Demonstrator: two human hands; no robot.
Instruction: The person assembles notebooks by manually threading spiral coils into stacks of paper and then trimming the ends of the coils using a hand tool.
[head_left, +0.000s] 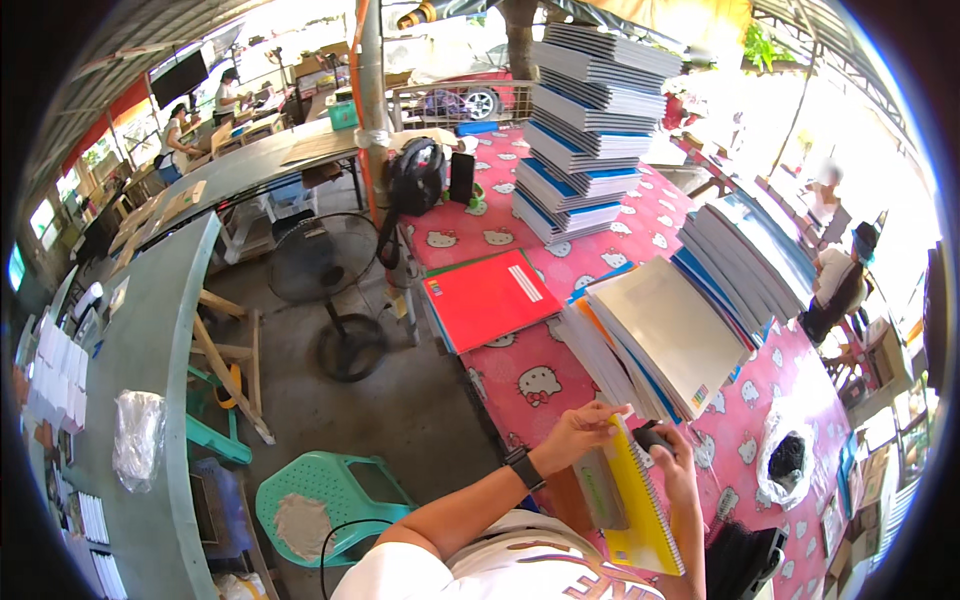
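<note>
In front of my body, a yellow spiral notebook point(640, 515) stands tilted on its edge, its wire coil along the right side. My left hand point(578, 438), with a dark watch on the wrist, pinches the notebook's top corner. My right hand point(680, 470) is curled by the coil's upper end around a small black object point(652, 438), whose kind I cannot make out. Just left of the notebook is a grey-green block with a light green label point(598, 490). Beyond my hands lies a fanned pile of notebooks with a cream one point(668, 325) on top.
The pink patterned table point(540, 380) bears a red notebook stack point(492, 298), a tall notebook tower point(580, 140), a grey-edged row point(745, 260) and a bag-lined container point(787, 458). Left are a green stool point(345, 480), a fan point(325, 262) and a long bench point(150, 340). People work farther off.
</note>
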